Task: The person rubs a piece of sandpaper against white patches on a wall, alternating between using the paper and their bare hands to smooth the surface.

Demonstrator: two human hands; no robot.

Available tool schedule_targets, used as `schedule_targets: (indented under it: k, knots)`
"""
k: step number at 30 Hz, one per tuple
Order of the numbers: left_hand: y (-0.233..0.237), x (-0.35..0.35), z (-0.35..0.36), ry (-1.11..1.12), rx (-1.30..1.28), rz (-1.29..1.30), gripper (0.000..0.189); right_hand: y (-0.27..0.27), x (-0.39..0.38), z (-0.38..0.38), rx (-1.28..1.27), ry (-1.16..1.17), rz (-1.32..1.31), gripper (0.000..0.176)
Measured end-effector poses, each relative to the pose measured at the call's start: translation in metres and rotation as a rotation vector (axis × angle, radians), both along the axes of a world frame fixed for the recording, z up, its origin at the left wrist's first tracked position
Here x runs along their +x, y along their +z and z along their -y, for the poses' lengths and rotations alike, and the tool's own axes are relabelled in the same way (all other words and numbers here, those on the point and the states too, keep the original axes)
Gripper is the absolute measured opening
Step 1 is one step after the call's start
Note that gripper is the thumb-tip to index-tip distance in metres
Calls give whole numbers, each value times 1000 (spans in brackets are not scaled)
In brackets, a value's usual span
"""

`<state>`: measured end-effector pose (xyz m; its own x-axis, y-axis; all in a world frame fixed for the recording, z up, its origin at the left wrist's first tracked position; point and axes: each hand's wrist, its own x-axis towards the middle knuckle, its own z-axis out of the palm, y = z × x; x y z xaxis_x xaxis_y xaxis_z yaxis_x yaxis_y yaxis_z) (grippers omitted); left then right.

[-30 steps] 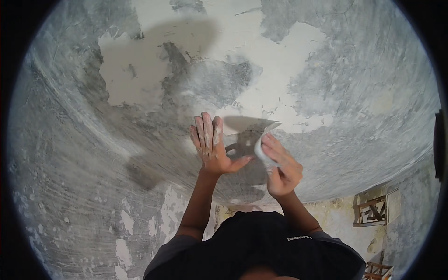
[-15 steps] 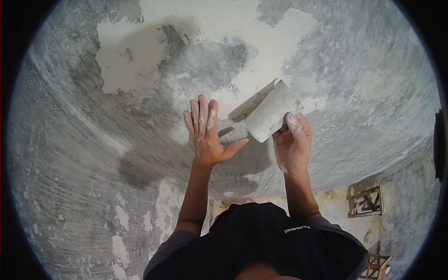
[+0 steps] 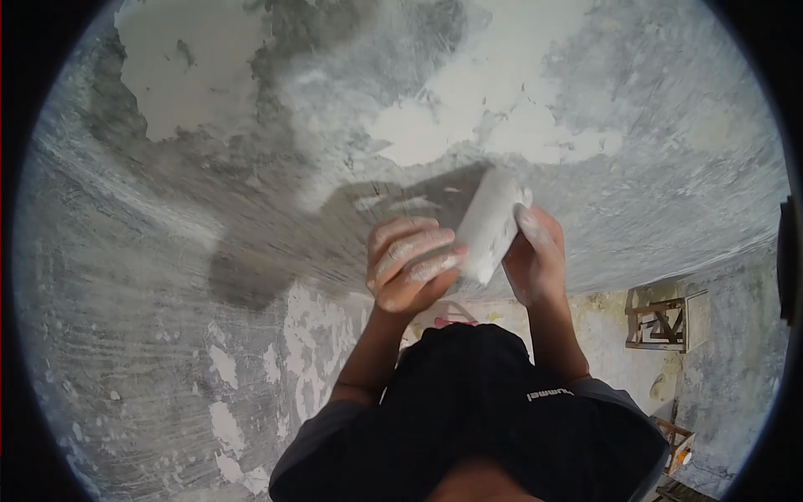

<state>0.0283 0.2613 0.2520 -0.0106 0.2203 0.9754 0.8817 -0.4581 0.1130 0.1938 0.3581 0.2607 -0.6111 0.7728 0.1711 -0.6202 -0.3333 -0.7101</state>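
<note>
My right hand (image 3: 536,255) grips a pale, dust-covered flat block (image 3: 489,224) at its right side, thumb on the near face. The block is tilted and slightly blurred in front of the mottled grey wall (image 3: 335,109). At the block's lower left edge is my left hand (image 3: 412,263), its fingers curled and coated in white powder. Its fingertips are close to the block or touching it; which of these cannot be made out. Beyond the hands, white patches (image 3: 452,125) show on the grey surface.
At the lower right a wooden frame (image 3: 657,325) is set in the wall, with another wooden piece (image 3: 676,443) below it. Peeling white patches (image 3: 224,366) mark the wall at the lower left. A dark shirt (image 3: 468,402) fills the bottom centre.
My left hand has gone from spread fingers to curled ones and moved right, up to the block. The block now stands more upright. The view of the wall has shifted.
</note>
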Motion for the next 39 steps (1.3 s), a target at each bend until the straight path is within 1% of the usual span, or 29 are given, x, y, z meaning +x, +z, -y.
schedule_targets:
  k: [1,3,4,5,6,7,8,10,11,12,13,14,15,17,18,20,21,22,23,24,26,27,28,30,32,33,36,37,39]
  knots:
    - [4,3,0,-12,4,54,24,-5,3,-1,14,-1,-14,30]
    - [8,5,3,-48,-21,187,24,-20,14,-2,326,-149,-139,27]
    - [12,7,4,-74,-40,265,21,-21,21,-1,336,-150,-147,27]
    - [12,7,3,-75,-30,258,21,-18,27,0,650,-388,18,24]
    - [9,6,2,-158,-7,389,19,-15,30,2,957,-628,190,22]
    - [7,6,1,-242,17,520,18,-11,30,4,1073,-702,222,20]
    - [6,7,-1,-242,26,515,18,-6,28,2,1081,-703,215,20]
    - [5,11,-4,-430,3,809,17,8,21,-6,1598,-762,202,24]
    - [8,13,-3,-435,9,803,17,21,17,-8,1742,-786,244,23]
    - [15,15,-3,-482,-76,890,17,35,15,-12,1749,-797,240,23]
    - [20,16,-3,-528,-160,976,17,51,13,-18,1906,-754,271,24]
    - [21,15,-4,-536,-153,968,17,64,12,-23,2061,-704,303,24]
    - [22,13,-6,-580,-156,1006,16,75,11,-28,2070,-715,300,24]
    - [28,8,-9,-628,-147,1034,16,96,8,-36,2248,-743,336,29]
    - [33,5,-12,-618,-162,1055,16,107,5,-38,2258,-751,330,29]
    - [47,2,-14,-610,-170,1075,17,130,0,-38,2369,-732,325,33]
    - [59,3,-13,-583,-121,1036,17,143,-2,-38,2387,-683,324,32]
    - [68,2,-12,-556,-72,994,17,153,-5,-39,2393,-692,320,32]
    - [73,-2,-9,-414,-65,807,17,162,-8,-41,2434,-729,276,33]
    - [78,-6,-11,-421,-56,796,17,171,-10,-42,2476,-769,231,34]
    - [92,-13,-19,-255,289,435,38,188,-18,-46,2496,-825,204,34]
    - [87,-31,-19,-164,267,263,45,196,-23,-48,2549,-886,197,34]
    - [84,-39,-19,-167,276,257,45,203,-26,-51,2599,-946,189,34]
    - [86,-47,-18,48,324,131,42,209,-32,-59,2606,-983,201,34]
    - [87,-53,-26,64,353,74,42,217,-33,-67,2590,-960,324,36]
    - [88,-55,-30,81,376,21,42,224,-32,-72,2593,-964,321,36]
    - [85,-63,-39,83,314,-73,43,256,-27,-88,2466,-1133,314,52]
    - [84,-64,-42,84,315,-73,43,267,-26,-96,2466,-1183,338,60]
    - [84,-66,-46,63,322,-55,44,261,-28,-87,2412,-1201,389,59]
